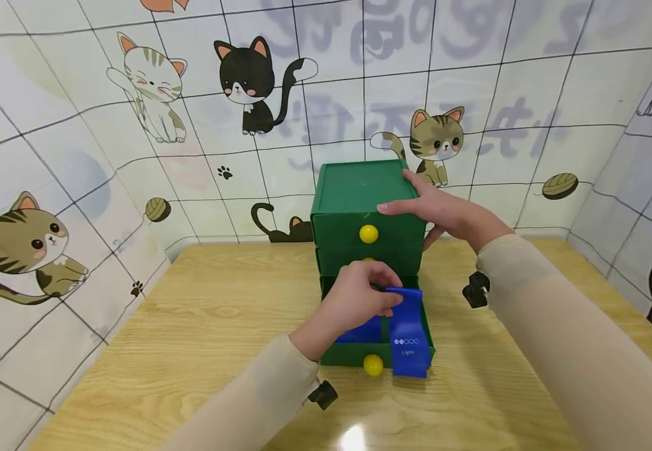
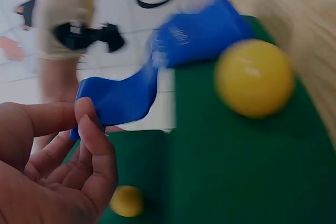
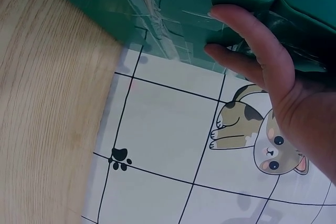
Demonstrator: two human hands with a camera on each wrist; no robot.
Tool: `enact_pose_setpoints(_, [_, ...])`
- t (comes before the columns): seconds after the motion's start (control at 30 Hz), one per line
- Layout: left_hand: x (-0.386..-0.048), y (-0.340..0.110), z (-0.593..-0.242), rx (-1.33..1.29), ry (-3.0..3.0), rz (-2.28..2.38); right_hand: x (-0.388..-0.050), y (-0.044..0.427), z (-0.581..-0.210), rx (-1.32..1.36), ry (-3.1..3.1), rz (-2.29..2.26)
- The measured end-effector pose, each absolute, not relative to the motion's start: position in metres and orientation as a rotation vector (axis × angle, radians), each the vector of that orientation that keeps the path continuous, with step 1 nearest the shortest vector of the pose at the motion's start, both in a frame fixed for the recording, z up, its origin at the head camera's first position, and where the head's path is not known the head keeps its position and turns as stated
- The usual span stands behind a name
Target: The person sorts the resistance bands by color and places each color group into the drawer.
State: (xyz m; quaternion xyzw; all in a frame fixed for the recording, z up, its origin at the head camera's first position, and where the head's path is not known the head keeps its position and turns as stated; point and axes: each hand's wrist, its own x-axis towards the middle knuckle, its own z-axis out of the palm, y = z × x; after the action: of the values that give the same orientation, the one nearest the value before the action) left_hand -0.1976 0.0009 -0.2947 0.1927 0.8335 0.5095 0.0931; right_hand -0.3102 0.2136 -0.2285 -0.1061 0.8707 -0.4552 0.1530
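A green drawer cabinet (image 1: pixel 362 188) with yellow ball knobs stands on the table, its bottom drawer (image 1: pixel 345 357) pulled out. My left hand (image 1: pixel 356 294) pinches one end of a blue resistance band (image 1: pixel 407 326) between thumb and fingertips, above that drawer. The band, printed "Light", hangs over the drawer's front beside the yellow knob (image 1: pixel 373 365); more blue material (image 1: pixel 367 330) lies inside. My right hand (image 1: pixel 444 210) rests spread over the cabinet's upper right corner. In the right wrist view, some of its fingers (image 3: pixel 252 35) lie fairly straight against the taped side.
A wooden table (image 1: pixel 235 300) carries the cabinet. Behind it rises a white gridded backdrop (image 1: pixel 326 113) with cartoon cats, close to the cabinet's back. Another yellow knob (image 1: pixel 368 259) on the middle drawer is partly hidden by my left hand.
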Motion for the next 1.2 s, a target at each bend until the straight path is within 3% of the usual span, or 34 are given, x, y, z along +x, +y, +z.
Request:
enact_pose_setpoints(0.27, [-0.215, 0.011, -0.317, 0.511, 2.572, 1.499, -0.310, 0.214, -0.226, -0.283, 2.501, -1.304])
enact_pose_setpoints(1.2, [-0.212, 0.025, -0.340, 0.461, 2.847, 1.308, -0.311, 0.215, -0.227, -0.290, 2.503, -1.305])
